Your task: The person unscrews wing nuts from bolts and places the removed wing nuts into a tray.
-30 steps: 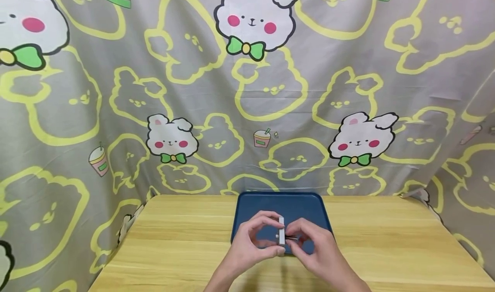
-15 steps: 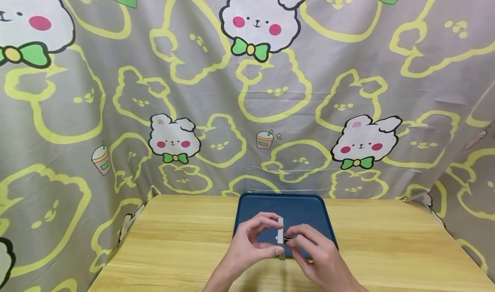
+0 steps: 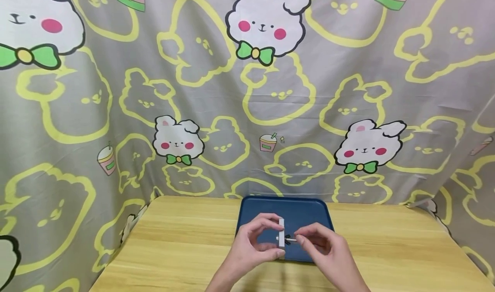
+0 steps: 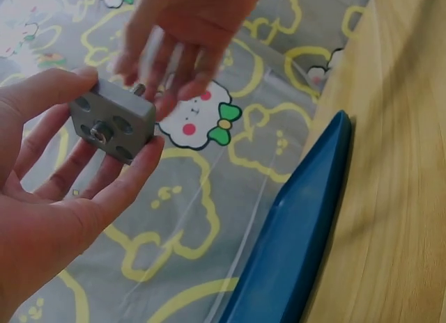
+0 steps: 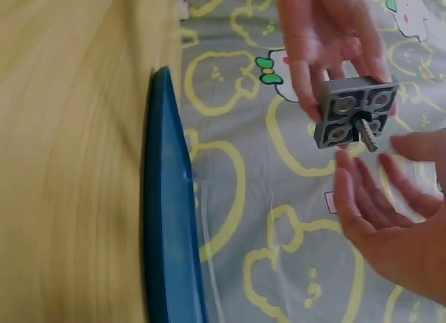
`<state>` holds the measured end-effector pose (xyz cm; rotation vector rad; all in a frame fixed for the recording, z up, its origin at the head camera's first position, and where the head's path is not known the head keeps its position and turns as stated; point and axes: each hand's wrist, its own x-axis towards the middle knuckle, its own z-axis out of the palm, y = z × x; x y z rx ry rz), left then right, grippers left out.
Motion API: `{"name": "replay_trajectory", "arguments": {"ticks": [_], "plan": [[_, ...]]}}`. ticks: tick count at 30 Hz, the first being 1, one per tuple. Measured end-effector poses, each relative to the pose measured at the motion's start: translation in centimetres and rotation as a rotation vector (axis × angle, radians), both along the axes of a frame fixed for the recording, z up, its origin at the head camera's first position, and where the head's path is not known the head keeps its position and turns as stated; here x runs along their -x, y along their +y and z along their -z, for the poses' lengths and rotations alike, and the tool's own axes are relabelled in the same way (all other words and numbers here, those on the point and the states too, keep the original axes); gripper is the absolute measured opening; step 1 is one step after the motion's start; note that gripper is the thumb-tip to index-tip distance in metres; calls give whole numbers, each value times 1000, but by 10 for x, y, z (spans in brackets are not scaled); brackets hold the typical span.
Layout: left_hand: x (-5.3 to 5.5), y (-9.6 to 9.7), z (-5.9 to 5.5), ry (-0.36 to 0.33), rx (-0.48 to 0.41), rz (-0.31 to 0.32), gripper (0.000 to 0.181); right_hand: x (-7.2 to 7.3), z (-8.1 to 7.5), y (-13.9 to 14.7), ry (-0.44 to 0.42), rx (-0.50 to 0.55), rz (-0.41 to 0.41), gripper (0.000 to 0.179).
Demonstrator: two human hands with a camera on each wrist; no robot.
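Note:
My left hand [image 3: 253,240] holds a grey square block [image 4: 115,117] on edge by its rim, thumb below and fingers above. Round holes sit near the block's corners. Through its middle runs a metal bolt [image 5: 369,138], whose head [image 4: 101,131] shows on the left face. A small black piece with wing-like flaps [image 3: 287,239] sits round the bolt against the right face. Around the bolt's free threaded end, my right hand [image 3: 325,244] has its thumb and fingers spread apart, not gripping it, as the right wrist view shows.
Under the hands, a shallow blue tray [image 3: 301,206] lies on the wooden table [image 3: 185,232] near its back edge. Behind the table hangs a grey curtain [image 3: 216,90] with rabbit prints, which also closes in both sides.
My right hand's fingers were close against the block at the black piece; they have drawn back to the right, uncovering the bolt. My left hand keeps its hold on the block.

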<state>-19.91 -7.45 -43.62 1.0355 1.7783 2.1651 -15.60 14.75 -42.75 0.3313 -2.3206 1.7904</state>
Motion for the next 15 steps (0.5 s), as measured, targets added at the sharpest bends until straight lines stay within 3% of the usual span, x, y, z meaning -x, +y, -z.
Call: {"name": "replay_trajectory", "arguments": {"ticks": [2,7,10,15], "plan": [[-1,1,0,13,14,1,40,3,-1,2,-164,93,-8,20],[-4,4,0,45,51,-5,38,9,3,7,-391,243,-117,42],[-6,7,1,77,66,-9,37,10,6,8,-461,299,-179,45],[-7,10,3,86,78,-6,36,10,9,9,-479,345,-228,41]]}}
